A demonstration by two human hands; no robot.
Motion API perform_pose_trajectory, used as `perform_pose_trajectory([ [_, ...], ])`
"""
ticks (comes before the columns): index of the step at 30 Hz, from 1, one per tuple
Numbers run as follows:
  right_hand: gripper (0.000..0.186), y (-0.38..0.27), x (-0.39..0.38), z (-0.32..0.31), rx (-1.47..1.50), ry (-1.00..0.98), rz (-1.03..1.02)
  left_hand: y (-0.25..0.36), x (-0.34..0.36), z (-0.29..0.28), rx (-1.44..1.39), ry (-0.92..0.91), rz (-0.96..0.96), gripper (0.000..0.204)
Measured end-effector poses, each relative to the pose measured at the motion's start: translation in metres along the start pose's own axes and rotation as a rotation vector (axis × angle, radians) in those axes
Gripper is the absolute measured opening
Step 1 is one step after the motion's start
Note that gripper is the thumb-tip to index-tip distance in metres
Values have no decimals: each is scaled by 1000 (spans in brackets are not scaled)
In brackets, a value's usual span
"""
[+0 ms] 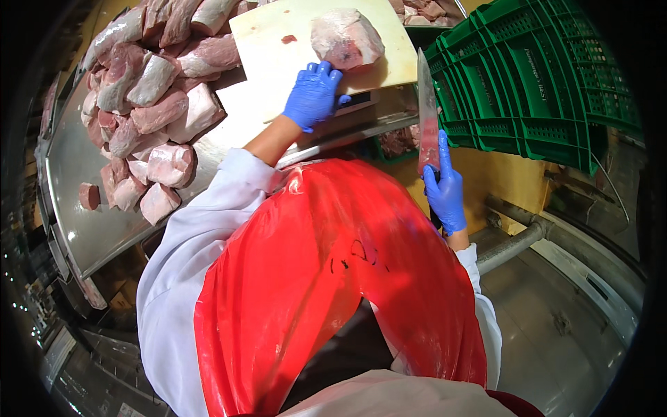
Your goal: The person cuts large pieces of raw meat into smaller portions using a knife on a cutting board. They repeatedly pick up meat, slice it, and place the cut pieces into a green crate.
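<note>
A large cut of pale, fat-covered meat (346,36) lies on the white cutting board (260,42), its pinkish cut face toward me. My left hand (313,96), in a blue glove, rests at the board's near side with fingers apart. Its fingertips reach the lower left edge of the meat; whether they press on it I cannot tell. On the right, my right hand (446,191), also gloved in blue, grips a long knife (429,104) by its dark handle. The index finger stretches along the reddish-smeared blade, which points away from me, beside the board's right edge.
Several meat chunks (163,111) are heaped on the metal table (83,226) at the left. A small meat scrap (288,39) sits on the board. Green plastic crates (514,76) stand at the right, near the knife. Metal pipes (514,247) run below them.
</note>
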State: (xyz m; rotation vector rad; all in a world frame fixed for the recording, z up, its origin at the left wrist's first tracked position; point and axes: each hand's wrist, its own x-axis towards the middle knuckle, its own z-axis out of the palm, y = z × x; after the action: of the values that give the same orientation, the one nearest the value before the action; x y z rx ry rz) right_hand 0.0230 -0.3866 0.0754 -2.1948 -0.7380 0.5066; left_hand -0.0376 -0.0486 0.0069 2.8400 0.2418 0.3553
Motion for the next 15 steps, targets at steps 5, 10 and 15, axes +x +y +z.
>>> perform_pose_trajectory([
  [5, 74, 33, -7, -27, 12, 45, -17, -55, 19, -16, 173, 24, -168, 57],
  [10, 75, 53, -2, -46, 76, -12, -33, -143, 69, 15, 134, 249, -164, 73],
  [15, 74, 64, 11, -59, 85, -78, -117, -151, 77, 19, -24, 110, 76, 53],
])
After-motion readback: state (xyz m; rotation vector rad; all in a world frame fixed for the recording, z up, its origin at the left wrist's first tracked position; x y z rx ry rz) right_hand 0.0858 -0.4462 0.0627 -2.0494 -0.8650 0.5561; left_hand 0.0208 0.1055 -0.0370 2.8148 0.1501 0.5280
